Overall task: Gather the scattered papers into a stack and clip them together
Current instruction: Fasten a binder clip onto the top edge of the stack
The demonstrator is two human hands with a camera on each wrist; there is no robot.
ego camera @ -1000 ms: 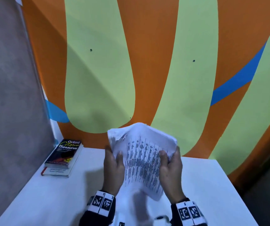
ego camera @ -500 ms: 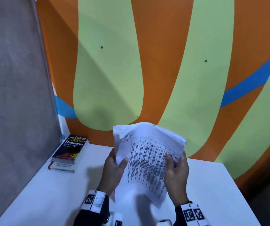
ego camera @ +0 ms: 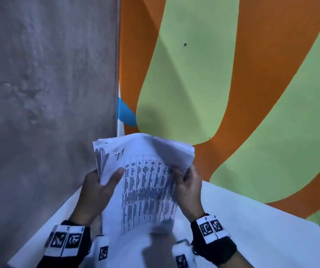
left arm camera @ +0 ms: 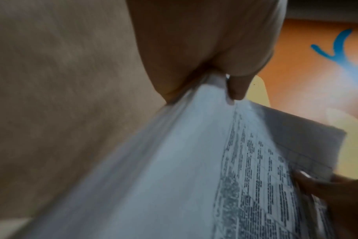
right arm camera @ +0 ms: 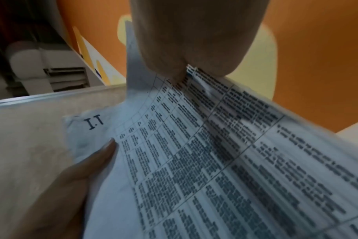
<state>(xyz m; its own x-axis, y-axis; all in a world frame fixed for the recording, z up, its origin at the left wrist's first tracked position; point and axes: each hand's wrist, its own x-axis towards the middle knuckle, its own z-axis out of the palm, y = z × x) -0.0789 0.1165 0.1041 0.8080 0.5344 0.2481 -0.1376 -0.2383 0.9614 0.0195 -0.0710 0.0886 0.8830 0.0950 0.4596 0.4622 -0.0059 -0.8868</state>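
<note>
Papers (ego camera: 145,182) are held above the white table (ego camera: 252,229), left hand (ego camera: 95,192) and right hand (ego camera: 188,188) pinching opposite edges; only the right wrist view reads "I.I" on them.

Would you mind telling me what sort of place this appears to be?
Probably a study corner or classroom: a white table against a wall mural of orange, green and blue, with printed papers being tidied in both hands.

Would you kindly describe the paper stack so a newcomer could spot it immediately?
Above the white table, before the orange-and-green striped wall, the left hand and right hand hold a white paper stack upright. Its front sheet shows a printed table headed "I.I".
</note>
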